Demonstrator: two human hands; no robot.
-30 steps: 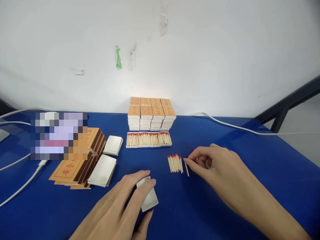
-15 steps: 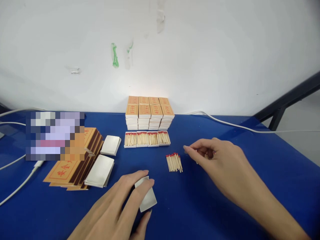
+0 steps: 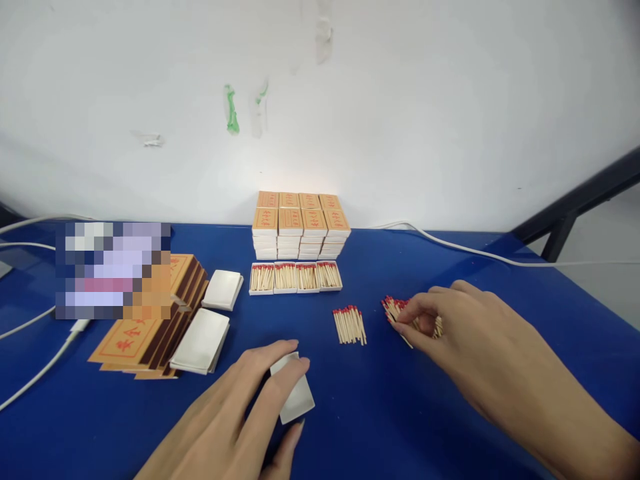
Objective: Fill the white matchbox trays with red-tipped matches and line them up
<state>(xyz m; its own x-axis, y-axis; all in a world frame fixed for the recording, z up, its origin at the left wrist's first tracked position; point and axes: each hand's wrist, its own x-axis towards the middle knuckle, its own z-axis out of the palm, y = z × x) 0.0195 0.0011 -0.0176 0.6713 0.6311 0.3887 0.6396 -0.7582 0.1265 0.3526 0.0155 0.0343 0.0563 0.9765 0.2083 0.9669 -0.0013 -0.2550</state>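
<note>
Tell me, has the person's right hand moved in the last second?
Yes. The right hand has shifted rightward, away from the neat match bundle, and now closes on the loose match pile.

Item 1: flat orange sleeves (image 3: 131,341), piled at the left of the table, top face printed with large red characters of Chinese type, too slanted and blurred to read with certainty. Item 2: stacked matchboxes (image 3: 300,220) by the wall, orange tops carrying the same kind of red print, too small to read. No numbers, brand names or signs legible elsewhere.
</note>
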